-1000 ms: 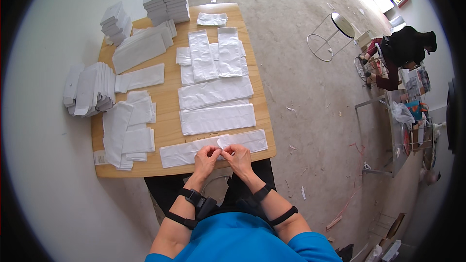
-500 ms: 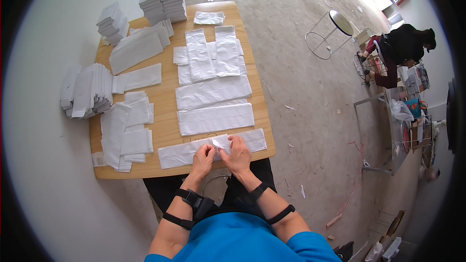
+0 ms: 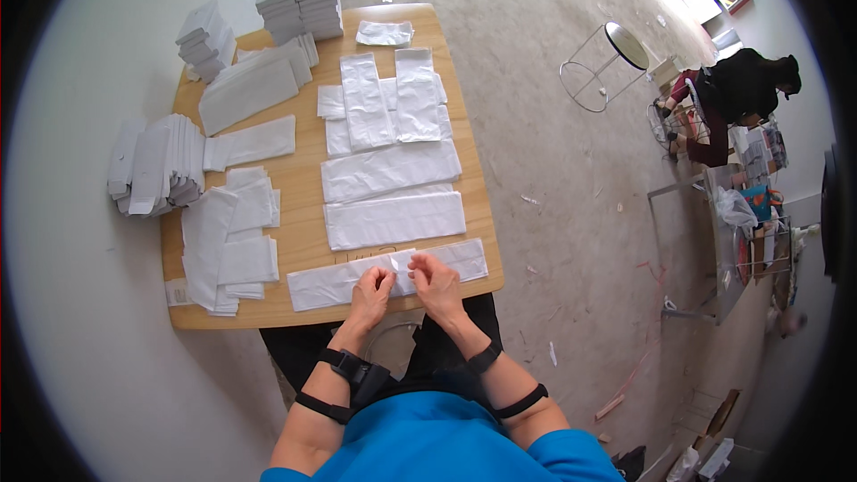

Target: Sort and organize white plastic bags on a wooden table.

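A long, flat, folded white strip (image 3: 317, 288) of thin, creased material lies across the near edge of the wooden table. My left hand (image 3: 369, 297) rests at its middle, thumb and fingertips pinched on a small raised edge of it. Just to the right, my right hand (image 3: 436, 287) hovers over the same strip with bent fingers and a gap between thumb and forefinger. Beyond my hands lie more flat white strips (image 3: 394, 221), and two upright-lying ones (image 3: 361, 103) sit across others farther back. A short folded piece (image 3: 385, 33) is near the far edge.
On the table's left are loose white pieces (image 3: 207, 245), a leaning row of white boxes (image 3: 165, 165) and tall box stacks (image 3: 300, 2). A round stool (image 3: 628, 45) stands on the littered floor. Another person (image 3: 745, 89) bends beside a metal-framed table (image 3: 719, 250) at right.
My right hand's fingers have lifted and drawn slightly apart from the strip's middle. My left hand stays pinched in place. The view has shifted slightly.
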`<action>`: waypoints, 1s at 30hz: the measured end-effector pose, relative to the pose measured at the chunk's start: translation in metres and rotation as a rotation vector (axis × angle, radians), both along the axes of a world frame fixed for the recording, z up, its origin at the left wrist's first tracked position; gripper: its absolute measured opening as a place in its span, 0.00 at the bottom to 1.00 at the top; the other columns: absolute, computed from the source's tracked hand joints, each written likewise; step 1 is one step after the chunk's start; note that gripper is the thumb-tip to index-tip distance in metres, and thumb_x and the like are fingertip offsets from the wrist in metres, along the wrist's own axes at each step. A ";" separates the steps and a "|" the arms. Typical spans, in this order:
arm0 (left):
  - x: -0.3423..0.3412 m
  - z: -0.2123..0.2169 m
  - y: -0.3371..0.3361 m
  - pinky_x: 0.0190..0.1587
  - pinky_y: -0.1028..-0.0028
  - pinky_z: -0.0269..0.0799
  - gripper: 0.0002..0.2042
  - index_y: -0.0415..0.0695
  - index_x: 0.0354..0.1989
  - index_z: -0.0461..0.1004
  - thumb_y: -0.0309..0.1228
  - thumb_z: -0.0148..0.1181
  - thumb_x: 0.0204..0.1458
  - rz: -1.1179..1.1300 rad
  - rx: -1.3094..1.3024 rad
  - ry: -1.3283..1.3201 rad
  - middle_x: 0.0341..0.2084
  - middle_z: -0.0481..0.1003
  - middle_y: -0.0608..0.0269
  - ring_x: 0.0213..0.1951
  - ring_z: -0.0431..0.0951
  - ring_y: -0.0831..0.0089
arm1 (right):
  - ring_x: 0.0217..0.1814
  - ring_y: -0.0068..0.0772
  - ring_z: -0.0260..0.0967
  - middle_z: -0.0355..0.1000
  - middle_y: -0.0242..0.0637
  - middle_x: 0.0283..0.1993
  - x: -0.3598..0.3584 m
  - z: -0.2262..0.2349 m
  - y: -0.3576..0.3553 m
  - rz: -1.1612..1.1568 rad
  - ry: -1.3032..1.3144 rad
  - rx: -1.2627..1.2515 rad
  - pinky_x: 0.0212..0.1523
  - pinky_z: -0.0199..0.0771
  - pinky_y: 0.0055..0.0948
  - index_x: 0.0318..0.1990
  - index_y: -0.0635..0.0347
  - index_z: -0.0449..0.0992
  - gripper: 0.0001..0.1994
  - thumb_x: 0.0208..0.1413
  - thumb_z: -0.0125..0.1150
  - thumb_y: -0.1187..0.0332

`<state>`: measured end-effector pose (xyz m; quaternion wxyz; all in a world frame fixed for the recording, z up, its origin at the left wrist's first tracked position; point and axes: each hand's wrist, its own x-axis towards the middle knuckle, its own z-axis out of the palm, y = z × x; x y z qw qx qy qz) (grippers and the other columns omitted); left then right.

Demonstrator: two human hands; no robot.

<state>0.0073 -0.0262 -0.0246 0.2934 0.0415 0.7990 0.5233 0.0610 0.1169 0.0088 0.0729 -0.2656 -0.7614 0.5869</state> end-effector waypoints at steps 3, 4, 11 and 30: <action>-0.008 0.009 -0.009 0.34 0.74 0.69 0.11 0.38 0.34 0.73 0.35 0.56 0.58 0.002 0.075 -0.063 0.25 0.73 0.66 0.29 0.71 0.78 | 0.36 0.32 0.78 0.78 0.46 0.35 0.000 -0.020 -0.001 0.003 -0.082 0.071 0.41 0.77 0.28 0.45 0.71 0.74 0.12 0.54 0.50 0.79; -0.011 0.014 -0.017 0.34 0.76 0.69 0.11 0.38 0.34 0.73 0.35 0.56 0.59 0.010 0.151 -0.130 0.25 0.73 0.68 0.29 0.70 0.79 | 0.37 0.33 0.79 0.78 0.46 0.35 0.001 -0.019 -0.002 0.009 -0.109 0.116 0.41 0.78 0.28 0.45 0.71 0.74 0.12 0.53 0.51 0.79; -0.067 0.066 -0.176 0.33 0.78 0.65 0.09 0.41 0.33 0.75 0.35 0.57 0.58 0.100 -0.011 -0.144 0.23 0.71 0.70 0.28 0.68 0.80 | 0.38 0.35 0.79 0.79 0.47 0.36 -0.003 -0.017 -0.004 0.008 -0.113 0.152 0.42 0.78 0.29 0.45 0.70 0.75 0.12 0.52 0.54 0.77; 0.003 0.029 0.030 0.38 0.63 0.73 0.10 0.46 0.39 0.72 0.28 0.62 0.49 -0.291 -0.171 0.528 0.36 0.70 0.59 0.37 0.76 0.58 | 0.32 0.44 0.72 0.72 0.40 0.27 0.027 -0.012 0.083 -0.339 -0.389 0.532 0.37 0.71 0.40 0.32 0.63 0.74 0.11 0.46 0.66 0.65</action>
